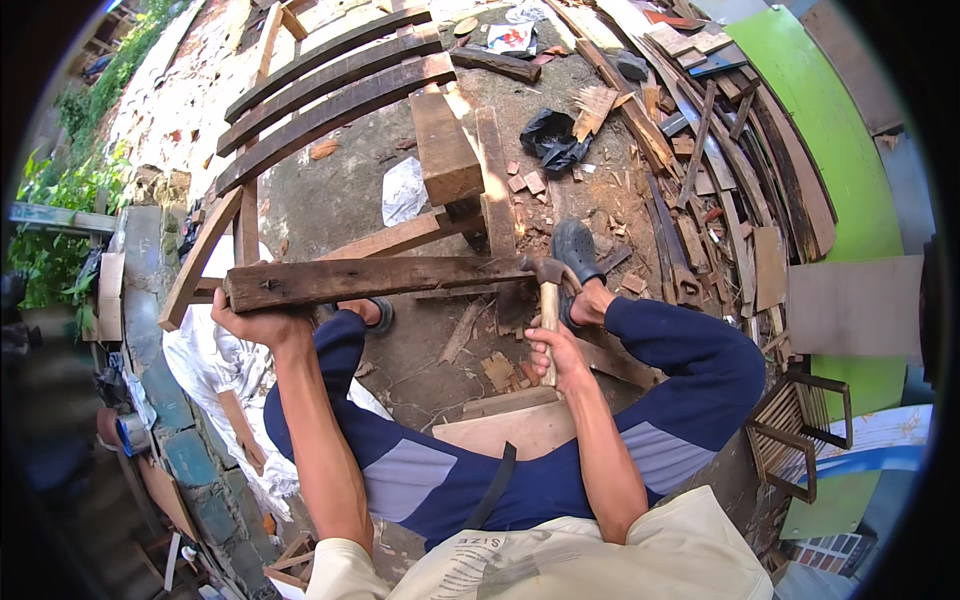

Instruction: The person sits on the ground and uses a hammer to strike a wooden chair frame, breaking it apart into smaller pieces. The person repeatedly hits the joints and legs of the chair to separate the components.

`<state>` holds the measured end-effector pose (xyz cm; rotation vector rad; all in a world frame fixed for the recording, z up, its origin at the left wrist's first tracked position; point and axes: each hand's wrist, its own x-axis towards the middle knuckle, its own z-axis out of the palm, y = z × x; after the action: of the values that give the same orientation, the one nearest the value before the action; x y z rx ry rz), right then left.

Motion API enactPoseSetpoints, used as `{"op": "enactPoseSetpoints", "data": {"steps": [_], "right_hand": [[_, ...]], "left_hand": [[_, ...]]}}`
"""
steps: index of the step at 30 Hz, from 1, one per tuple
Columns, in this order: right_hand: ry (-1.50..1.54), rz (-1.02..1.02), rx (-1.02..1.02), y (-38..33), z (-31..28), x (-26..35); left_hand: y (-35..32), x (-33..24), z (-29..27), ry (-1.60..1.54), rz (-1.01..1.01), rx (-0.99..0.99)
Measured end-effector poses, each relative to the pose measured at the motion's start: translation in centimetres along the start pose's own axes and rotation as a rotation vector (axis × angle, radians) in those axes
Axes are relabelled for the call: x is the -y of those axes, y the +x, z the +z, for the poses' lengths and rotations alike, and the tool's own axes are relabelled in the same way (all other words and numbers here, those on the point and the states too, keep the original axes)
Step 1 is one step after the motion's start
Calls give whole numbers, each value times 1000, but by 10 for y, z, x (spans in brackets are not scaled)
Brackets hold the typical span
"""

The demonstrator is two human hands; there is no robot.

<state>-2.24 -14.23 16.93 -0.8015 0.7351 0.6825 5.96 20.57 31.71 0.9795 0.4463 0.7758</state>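
Observation:
My right hand is closed round the pale wooden handle of a hammer. The hammer's brownish metal head is at the right end of a dark wooden beam, which lies crosswise in front of me. Under the beam's left end is my left hand, its fingers wrapped round the wood. The beam appears to be part of a wooden frame with lighter struts and an upright block. Several dark curved slats stand at the frame's far left. Whether hammer and beam touch, I cannot tell.
A handsaw lies to the right beside long heaped planks. A black plastic bag and wood scraps are on the ground ahead. White cloth is bunched at my left, near a block wall. A slatted wooden rack stands at right.

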Motion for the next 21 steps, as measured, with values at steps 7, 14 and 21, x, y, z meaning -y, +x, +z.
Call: {"op": "enactPoseSetpoints", "data": {"steps": [7,14,21], "right_hand": [[177,-142,-177,46,-23,3],[-239,115,190,-16,27,0],[387,-159,-220,37,-26,28]], "left_hand": [[18,5,-32,-68,22,106],[29,1,-45,-63,-36,166],[32,-3,-56,-24,-29,68]]}}
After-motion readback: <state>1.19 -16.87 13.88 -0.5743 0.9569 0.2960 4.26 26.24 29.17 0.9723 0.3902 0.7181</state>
